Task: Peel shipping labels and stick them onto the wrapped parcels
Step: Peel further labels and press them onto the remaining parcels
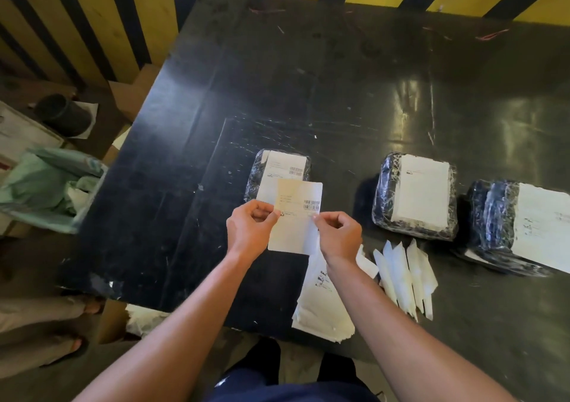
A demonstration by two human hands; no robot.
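I hold a white shipping label sheet [295, 219] with barcodes above the black table [216, 108]. My left hand [249, 228] pinches its left edge and my right hand [337, 235] pinches its right edge. Behind the sheet lies a black wrapped parcel [279, 170] with a label stuck on top. Two more wrapped parcels, the middle one [415, 194] and the right one [524, 225], each carry a white label. A stack of label sheets [320, 303] lies at the table's near edge under my right forearm.
Several folded strips of peeled backing paper [404, 275] lie right of the stack. Left of the table stands a bin with a green bag [49, 185] and cardboard boxes [132, 93]. Another person's sandalled feet [77, 324] are at lower left. A yellow and black striped wall [92, 15] runs behind.
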